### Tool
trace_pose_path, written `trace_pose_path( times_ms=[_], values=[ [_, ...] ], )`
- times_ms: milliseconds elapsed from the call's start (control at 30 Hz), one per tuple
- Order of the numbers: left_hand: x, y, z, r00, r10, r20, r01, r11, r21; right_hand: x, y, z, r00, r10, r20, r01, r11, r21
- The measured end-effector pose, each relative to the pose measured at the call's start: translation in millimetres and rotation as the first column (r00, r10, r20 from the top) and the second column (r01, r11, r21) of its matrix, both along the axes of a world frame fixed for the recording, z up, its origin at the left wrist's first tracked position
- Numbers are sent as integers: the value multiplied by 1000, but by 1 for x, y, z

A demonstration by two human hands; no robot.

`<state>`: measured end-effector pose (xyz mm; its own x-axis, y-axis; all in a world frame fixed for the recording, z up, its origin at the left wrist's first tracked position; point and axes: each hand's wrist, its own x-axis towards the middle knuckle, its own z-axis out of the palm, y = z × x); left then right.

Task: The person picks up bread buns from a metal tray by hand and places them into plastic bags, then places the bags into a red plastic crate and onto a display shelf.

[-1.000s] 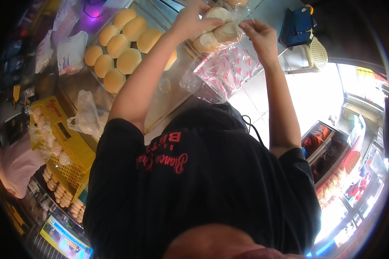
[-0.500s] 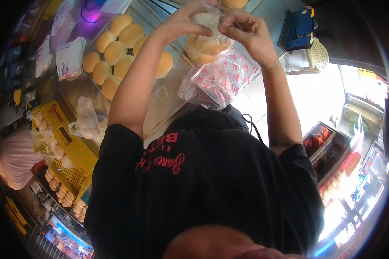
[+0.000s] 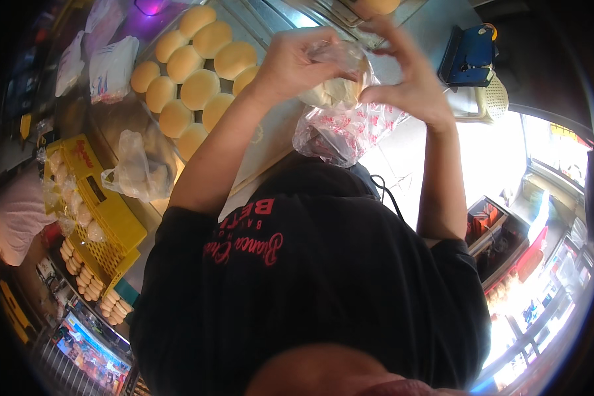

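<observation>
A clear plastic bag (image 3: 336,94) with pale bread buns inside sits in front of me at the table's near edge. My left hand (image 3: 303,69) is closed on the bag's gathered top. Just right of the bag, my right hand (image 3: 412,82) has its thumb and fingers spread wide, with its fingertips smeared by motion. The right thumb is close against the bag; I cannot tell if it touches. Below the bag lies a pile of clear plastic wrappers (image 3: 343,135) with red print. Several round golden buns (image 3: 200,90) rest in rows on a metal tray to the left.
A crumpled clear bag (image 3: 138,168) lies left of my forearm. A yellow crate (image 3: 102,218) with bagged bread stands at the left, beside a person in a pink garment (image 3: 20,214). A blue box-like object (image 3: 470,56) and a perforated cream stool (image 3: 495,99) are at the right.
My right hand has gone from a pinch at the bag to spread fingers. My left hand has moved right and nearer, gripping the bag's top. The view has shifted slightly.
</observation>
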<state>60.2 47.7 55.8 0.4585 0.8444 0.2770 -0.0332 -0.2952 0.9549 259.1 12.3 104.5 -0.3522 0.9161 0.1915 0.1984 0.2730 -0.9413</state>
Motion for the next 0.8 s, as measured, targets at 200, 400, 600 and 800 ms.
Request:
trace_pose_path(
  times_ms=[200, 400, 600, 800],
  values=[
    [39, 3, 31, 941, 129, -312, -13, 937, 349, -16, -8, -58, 971, 8, 240, 27, 990, -142],
    [96, -16, 47, 688, 506, -521, 49, 684, 728, -26, 1, -55, 936, -238, 261, 173, 953, 249],
    [117, -32, 37, 846, 373, -382, 15, 699, 715, -32, -5, -65, 868, -455, 201, 387, 872, 301],
    [100, -33, -10, 809, 316, -496, 112, 745, 658, 32, -12, -188, 632, -561, 534, 305, 814, 495]
  ],
)
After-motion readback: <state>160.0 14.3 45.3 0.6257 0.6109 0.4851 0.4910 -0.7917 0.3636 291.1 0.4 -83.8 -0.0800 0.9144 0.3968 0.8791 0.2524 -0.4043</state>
